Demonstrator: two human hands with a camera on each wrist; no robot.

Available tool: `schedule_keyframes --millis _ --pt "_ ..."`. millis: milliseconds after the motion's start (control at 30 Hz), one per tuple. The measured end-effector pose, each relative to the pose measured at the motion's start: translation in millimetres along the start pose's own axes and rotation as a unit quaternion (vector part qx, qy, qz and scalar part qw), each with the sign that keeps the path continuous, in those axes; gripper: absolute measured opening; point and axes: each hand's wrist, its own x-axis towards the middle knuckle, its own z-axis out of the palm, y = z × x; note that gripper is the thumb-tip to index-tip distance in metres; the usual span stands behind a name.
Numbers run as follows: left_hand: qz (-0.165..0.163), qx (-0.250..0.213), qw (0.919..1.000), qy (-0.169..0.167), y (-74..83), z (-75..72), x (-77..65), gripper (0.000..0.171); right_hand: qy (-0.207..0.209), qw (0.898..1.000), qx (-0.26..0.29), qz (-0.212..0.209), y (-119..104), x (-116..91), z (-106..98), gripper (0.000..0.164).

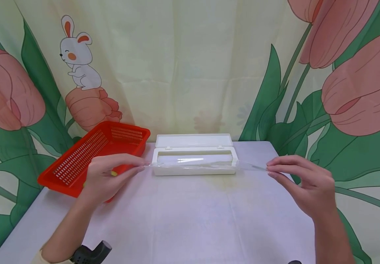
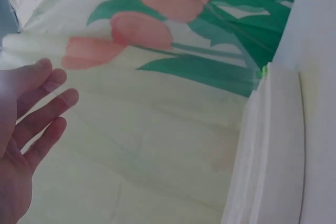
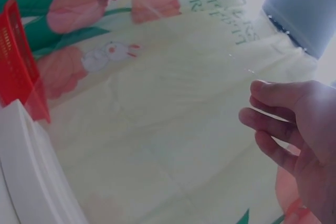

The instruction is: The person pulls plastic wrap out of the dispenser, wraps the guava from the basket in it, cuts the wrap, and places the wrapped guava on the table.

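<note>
Transparent, thin plastic film (image 1: 196, 167) spans the gap between your hands in the head view, crossing the near side of the white rectangular box (image 1: 194, 172). Your left hand (image 1: 105, 176) pinches its left end, your right hand (image 1: 303, 181) its right. It should handle light, limp, clingy and easily torn; grip the end corners gently. Left wrist view: your fingertips pinch, film indistinct. Right wrist view: likewise, film barely traceable.

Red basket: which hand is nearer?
Left. In the head view, the left hand overlaps the red basket; the right hand is off right, beyond the white box.
</note>
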Motion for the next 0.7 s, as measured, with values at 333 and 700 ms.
schedule_keyframes --millis 333,700 --pt "0.037 -0.042 0.9984 -0.004 7.2 -3.9 -1.0 0.023 0.034 0.996 0.071 -0.043 -13 10 6 0.019" --pt "0.069 -0.088 0.9937 -0.008 18.8 -8.1 1.9 0.022 0.045 0.994 0.068 -0.077 -25 11 4 0.023"
